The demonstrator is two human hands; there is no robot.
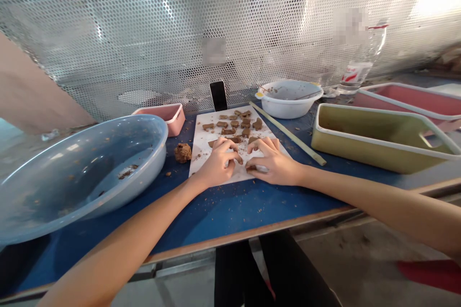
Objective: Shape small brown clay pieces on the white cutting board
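Observation:
A white board (199, 141) lies on the blue table, bearing several small brown clay pieces (235, 124) and scattered crumbs. My left hand (220, 162) rests over its near part, fingers bent, with thumb and fingertips apart and no piece clearly between them. Facing it, my right hand (275, 162) is curled, with a small brown clay piece (251, 168) at its thumb and fingertips. Other clay pieces lie just beyond both hands, partly covered by the fingers. Left of the board sits a rough brown clay lump (183, 152).
A large blue basin (158, 153) stands left, before a small pink bin (176, 122). A phone (218, 96) leans on the perforated metal screen (162, 48). At right are a pale stick (291, 136), white basin (288, 108), green bin (360, 148), pink bin (414, 98) and bottle (356, 74).

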